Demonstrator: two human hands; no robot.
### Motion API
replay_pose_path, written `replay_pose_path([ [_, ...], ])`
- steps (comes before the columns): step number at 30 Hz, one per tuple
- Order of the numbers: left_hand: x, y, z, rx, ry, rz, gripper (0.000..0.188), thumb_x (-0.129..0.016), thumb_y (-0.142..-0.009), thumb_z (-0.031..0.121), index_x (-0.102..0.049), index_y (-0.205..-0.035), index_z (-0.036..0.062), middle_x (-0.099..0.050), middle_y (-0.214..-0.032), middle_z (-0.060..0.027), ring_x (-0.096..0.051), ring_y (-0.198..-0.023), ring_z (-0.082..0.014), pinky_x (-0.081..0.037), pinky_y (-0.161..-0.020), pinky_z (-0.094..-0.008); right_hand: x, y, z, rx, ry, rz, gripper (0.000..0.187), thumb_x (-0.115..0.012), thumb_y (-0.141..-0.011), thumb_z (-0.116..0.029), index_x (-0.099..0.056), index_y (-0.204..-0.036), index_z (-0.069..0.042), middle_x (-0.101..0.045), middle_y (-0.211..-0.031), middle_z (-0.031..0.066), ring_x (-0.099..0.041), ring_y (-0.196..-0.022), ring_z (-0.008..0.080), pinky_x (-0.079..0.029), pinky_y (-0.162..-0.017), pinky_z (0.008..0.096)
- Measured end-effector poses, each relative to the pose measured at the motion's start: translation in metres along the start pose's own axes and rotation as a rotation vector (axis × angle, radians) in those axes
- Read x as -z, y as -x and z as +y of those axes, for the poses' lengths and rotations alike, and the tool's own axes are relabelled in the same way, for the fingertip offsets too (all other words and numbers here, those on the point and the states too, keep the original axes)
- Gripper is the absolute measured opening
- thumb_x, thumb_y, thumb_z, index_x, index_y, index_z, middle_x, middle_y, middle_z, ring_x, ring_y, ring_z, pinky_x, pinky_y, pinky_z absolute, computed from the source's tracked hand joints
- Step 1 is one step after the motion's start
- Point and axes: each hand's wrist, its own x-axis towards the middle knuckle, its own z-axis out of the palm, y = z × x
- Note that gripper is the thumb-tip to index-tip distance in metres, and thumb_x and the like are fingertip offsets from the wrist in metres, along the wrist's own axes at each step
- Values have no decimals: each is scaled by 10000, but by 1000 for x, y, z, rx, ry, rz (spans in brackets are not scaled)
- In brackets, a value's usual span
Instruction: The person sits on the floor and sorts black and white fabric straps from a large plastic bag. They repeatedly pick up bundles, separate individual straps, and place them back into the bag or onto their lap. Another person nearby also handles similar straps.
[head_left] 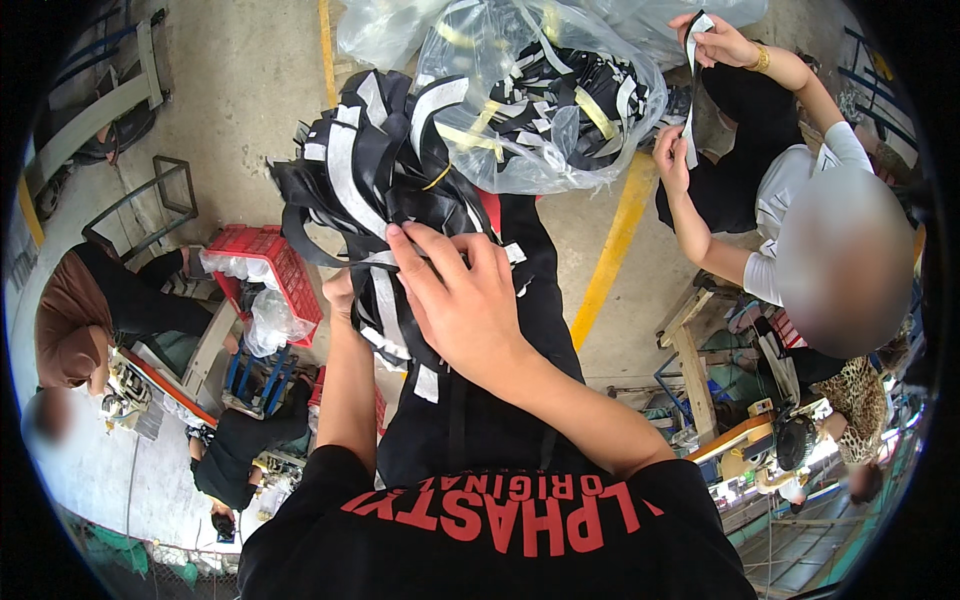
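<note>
Could shed strips at the left, with the black-and-white strip bundle (352, 150) at 11 o'clock fanned out unevenly. Could snag on the black loop (303, 250) sagging at its 8 o'clock. Could drop pieces toward the lap (430, 440), judging by the loose ends (427, 384) dangling at 7 o'clock, apparently barely held. Could spring apart if trusting the thin yellow band (437, 179) at the bundle's 3 o'clock, seemingly crossing only part of it. Could tangle with strips in the clear bag (560, 182) at 1 o'clock if tipped that way.

Pose: angled up from 7 o'clock along the left forearm (347, 390); left hand (340, 288) against the bundle's underside, fingers hidden, can't tell grip. Slanted in from 4 o'clock along the right forearm (590, 410); right hand (462, 302) laid over the bundle, index pointing to 11 o'clock, fingers close together, slightly bent; thumb hidden, can't tell if pinching.
</note>
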Motion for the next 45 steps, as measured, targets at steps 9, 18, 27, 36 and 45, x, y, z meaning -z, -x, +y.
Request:
replay_pose_path([
  [9,-2,14,0,7,0,-26,1389,-1045,-503,494,-370,-1615,7,-523,-1575,-144,-501,-1454,-334,-393,-1228,-461,27,1,-11,90,-10,-101,512,-780,-855,-239,-690,-1354,-164,-628,-1361,18,-557,-1113,247,-413,-1022,534],
  [18,43,5,25,-75,-158,-251,1420,-1060,-478,494,-368,-1622,16,-524,-1579,-139,-504,-1454,-335,-405,-1226,-471,43,16,-3,119,-27,-151,551,-796,-848,-238,-673,-1381,-168,-621,-1376,18,-564,-1135,245,-429,-1015,512],
  [27,-24,18,32,116,-133,-166,1123,-977,-601,378,-484,-1530,-14,-602,-1477,-136,-584,-1352,-303,-438,-1193,-434,55,24,-5,108,46,-278,640,-772,-874,-243,-600,-1485,-162,-546,-1418,144,-568,-1180,306,-421,-1016,517],
  [36,-38,-4,20,205,-187,-51,804,-903,-659,213,-625,-1381,-6,-704,-1302,-117,-674,-1196,-280,-528,-1088,-415,112,0,41,-81,-437,-352,327,-704,-968,-154,-696,-1286,-80,-665,-1267,144,-630,-1174,366,-472,-1025,460],
  [45,-8,1,19,240,-153,-159,831,-932,-634,73,-627,-1406,20,-674,-1351,-78,-609,-1285,-278,-434,-1171,-423,78,-16,83,211,-18,-109,248,-816,-818,-70,-713,-1043,-87,-670,-1060,75,-645,-1003,325,-520,-903,429],
])
